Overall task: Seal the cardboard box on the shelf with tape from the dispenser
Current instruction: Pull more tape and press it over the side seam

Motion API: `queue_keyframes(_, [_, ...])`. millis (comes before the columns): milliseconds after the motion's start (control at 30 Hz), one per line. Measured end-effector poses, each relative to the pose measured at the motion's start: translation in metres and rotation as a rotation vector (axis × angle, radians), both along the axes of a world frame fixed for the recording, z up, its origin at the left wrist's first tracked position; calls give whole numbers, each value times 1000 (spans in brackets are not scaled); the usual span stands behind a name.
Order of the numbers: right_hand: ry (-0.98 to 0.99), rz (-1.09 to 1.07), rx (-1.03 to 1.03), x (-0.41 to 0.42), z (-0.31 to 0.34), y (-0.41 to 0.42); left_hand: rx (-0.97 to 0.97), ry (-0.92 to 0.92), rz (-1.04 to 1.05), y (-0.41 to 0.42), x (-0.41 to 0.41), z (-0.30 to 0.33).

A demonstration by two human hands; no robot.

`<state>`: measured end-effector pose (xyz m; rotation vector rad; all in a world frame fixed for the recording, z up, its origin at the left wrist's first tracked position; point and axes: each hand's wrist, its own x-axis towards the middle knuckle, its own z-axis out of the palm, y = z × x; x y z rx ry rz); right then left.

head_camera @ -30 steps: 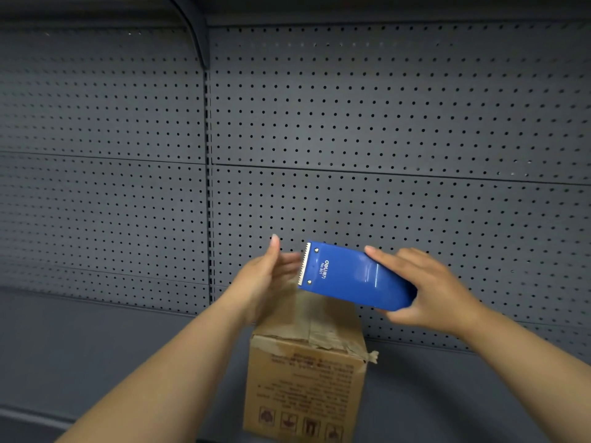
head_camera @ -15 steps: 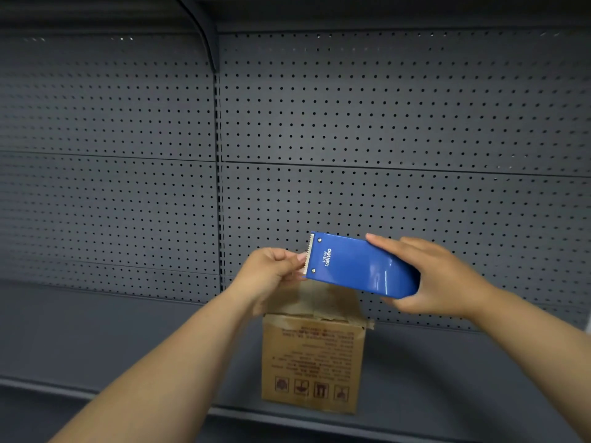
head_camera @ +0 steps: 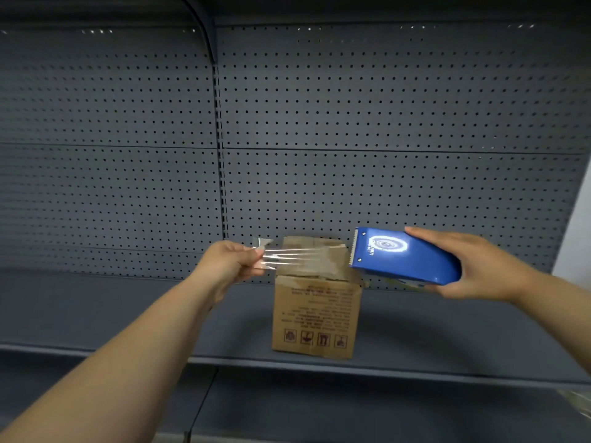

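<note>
The left hand (head_camera: pixel 228 266) pinches the free end of a clear tape strip (head_camera: pixel 300 257), stretched across to the blue dispenser (head_camera: pixel 403 255) gripped by the right hand (head_camera: pixel 473 266). The strip runs just above the cardboard box (head_camera: pixel 316 318) on the shelf (head_camera: pixel 128 318); it seems not to touch the flaps.

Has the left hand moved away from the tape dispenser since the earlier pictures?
Yes. The left hand has pulled leftward from the dispenser, stretching clear tape above the cardboard box; earlier it touched the dispenser's toothed edge.
</note>
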<state>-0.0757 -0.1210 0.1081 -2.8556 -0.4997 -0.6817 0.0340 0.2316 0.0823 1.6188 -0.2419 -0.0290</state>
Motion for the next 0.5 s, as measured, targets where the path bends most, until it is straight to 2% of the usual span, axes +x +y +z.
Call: queue_keyframes(500, [136, -102, -39, 7, -13, -17, 148, 97, 99, -28, 8, -20])
